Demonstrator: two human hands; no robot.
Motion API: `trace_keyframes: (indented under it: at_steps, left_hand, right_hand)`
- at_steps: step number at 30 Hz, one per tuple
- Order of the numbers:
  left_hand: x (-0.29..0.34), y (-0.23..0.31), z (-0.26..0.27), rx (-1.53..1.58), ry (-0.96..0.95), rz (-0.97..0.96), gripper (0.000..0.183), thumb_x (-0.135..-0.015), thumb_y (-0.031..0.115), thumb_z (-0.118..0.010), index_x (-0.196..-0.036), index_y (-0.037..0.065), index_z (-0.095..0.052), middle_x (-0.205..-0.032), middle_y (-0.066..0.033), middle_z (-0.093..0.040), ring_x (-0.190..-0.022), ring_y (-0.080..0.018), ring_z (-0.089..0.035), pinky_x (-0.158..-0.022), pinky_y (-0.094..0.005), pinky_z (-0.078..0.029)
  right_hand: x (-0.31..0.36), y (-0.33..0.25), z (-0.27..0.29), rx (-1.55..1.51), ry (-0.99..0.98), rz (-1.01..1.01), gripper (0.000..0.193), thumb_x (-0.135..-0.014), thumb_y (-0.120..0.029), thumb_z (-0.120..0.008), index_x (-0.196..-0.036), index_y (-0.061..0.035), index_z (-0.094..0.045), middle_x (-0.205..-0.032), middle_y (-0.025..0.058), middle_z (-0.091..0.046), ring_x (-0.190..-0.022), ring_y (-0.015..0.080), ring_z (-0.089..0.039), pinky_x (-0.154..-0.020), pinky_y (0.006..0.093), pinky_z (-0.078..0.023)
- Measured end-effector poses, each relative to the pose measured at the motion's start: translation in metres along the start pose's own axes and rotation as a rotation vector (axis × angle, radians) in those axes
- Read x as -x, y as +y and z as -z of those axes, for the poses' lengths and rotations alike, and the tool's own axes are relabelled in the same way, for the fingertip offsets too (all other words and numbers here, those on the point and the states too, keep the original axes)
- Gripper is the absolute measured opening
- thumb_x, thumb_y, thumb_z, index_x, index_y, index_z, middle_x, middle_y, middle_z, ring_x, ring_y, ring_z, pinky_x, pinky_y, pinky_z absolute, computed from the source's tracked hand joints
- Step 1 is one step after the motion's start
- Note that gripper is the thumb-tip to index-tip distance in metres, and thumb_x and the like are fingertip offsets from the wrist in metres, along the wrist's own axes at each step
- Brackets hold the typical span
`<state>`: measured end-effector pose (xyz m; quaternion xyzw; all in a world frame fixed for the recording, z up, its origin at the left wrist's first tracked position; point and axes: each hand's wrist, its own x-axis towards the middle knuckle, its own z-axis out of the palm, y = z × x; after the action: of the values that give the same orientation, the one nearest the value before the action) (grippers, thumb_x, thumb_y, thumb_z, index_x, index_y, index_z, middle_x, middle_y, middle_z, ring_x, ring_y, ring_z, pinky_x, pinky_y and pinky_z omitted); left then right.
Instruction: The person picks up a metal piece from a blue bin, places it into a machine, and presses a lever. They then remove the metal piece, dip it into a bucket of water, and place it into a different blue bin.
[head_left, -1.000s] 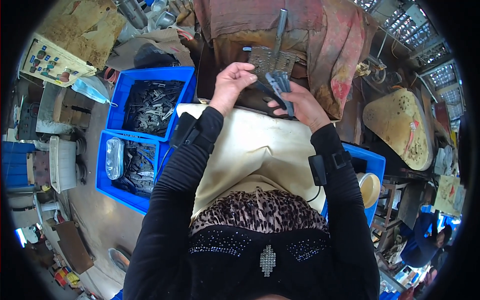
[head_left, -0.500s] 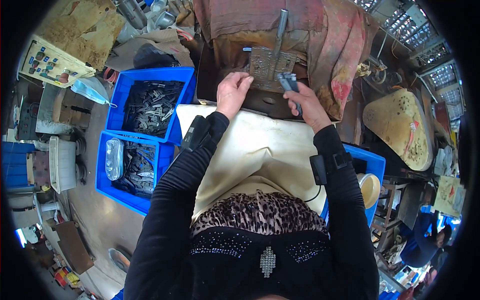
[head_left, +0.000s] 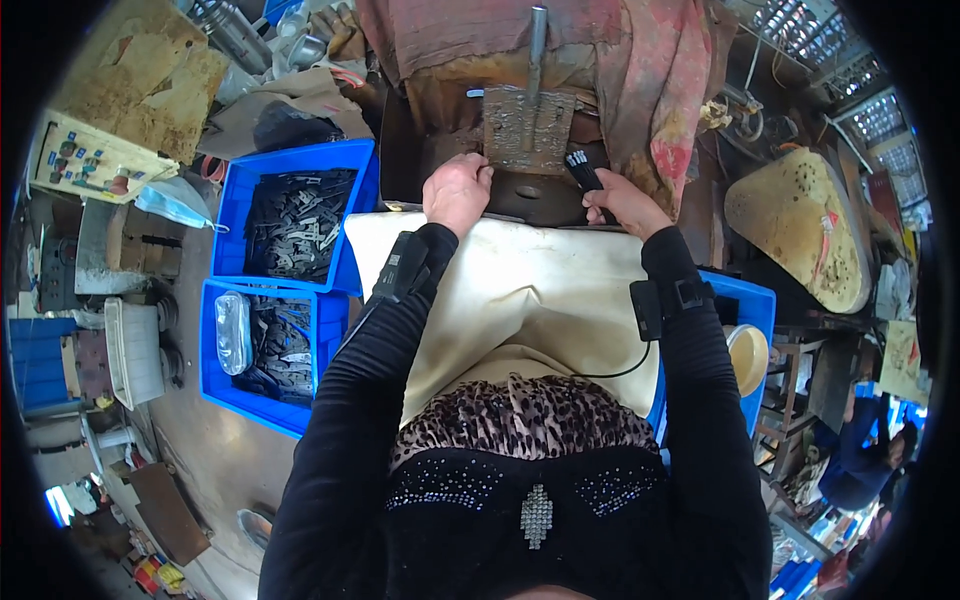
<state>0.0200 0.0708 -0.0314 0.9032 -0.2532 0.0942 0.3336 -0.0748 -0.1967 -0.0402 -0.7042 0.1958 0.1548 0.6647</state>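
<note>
A: Head view: left hand (head_left: 457, 190) fisted at the edge of the rusty metal plate (head_left: 527, 130), grip contents can't tell. Blue crates (head_left: 345, 160) just left, red cloth (head_left: 660, 90) right.

B: Right?

A: Right hand (head_left: 625, 203) fingers closed round a black-handled tool (head_left: 583, 172), long axis pointing up-left toward the plate. Cream apron (head_left: 520, 290) below.

Pretty clearly a small metal workshop: grimy press machine (head_left: 528, 130), blue crates (head_left: 300, 220) of dark metal parts, cluttered concrete floor (head_left: 215, 450).
</note>
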Motion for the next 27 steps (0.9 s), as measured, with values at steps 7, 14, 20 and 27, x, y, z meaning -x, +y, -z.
trace_keyframes:
  at_steps: [7,14,20,27]
  left_hand:
    - [-0.001,0.012,-0.016,-0.169,-0.165,0.039,0.020,-0.086,0.026,-0.062,-0.097,0.012,-0.071,-0.090,-0.0155,-0.069,-0.085,-0.0365,-0.066,-0.074,-0.0445,-0.053]
    - [-0.009,-0.021,-0.028,0.030,-0.235,-0.058,0.023,-0.089,0.021,-0.062,-0.102,0.005,-0.070,-0.088,-0.0168,-0.070,-0.078,-0.0271,-0.067,-0.072,-0.0359,-0.052]
    - [-0.017,-0.040,-0.027,0.096,-0.287,-0.060,0.021,-0.091,0.016,-0.061,-0.103,0.001,-0.069,-0.087,-0.0114,-0.070,-0.075,-0.0184,-0.064,-0.070,-0.0310,-0.051]
    - [-0.020,-0.049,-0.035,0.209,-0.390,0.073,0.022,-0.092,0.015,-0.060,-0.106,0.000,-0.067,-0.087,-0.0083,-0.069,-0.073,-0.0146,-0.062,-0.068,-0.0281,-0.051]
  right_hand:
    - [0.035,-0.012,0.016,-0.174,0.039,0.406,0.012,-0.092,-0.014,-0.055,-0.085,-0.0071,-0.048,-0.060,-0.0029,-0.046,-0.047,0.0060,-0.041,-0.044,0.0222,-0.033]
    - [0.176,-0.008,0.067,-0.008,0.346,0.468,0.014,-0.092,-0.013,-0.054,-0.080,-0.0067,-0.050,-0.058,-0.0028,-0.044,-0.050,0.0063,-0.041,-0.046,0.0230,-0.032]
    - [0.362,0.101,0.122,0.317,0.488,-0.042,0.005,-0.090,-0.010,-0.053,-0.090,-0.0051,-0.052,-0.061,-0.0015,-0.049,-0.049,0.0058,-0.044,-0.046,0.0220,-0.033]
    - [0.453,0.313,0.080,0.026,0.401,-0.986,0.016,-0.080,-0.012,-0.058,-0.066,-0.0039,-0.058,-0.058,0.0080,-0.059,-0.041,0.0177,-0.053,-0.036,0.0315,-0.040]
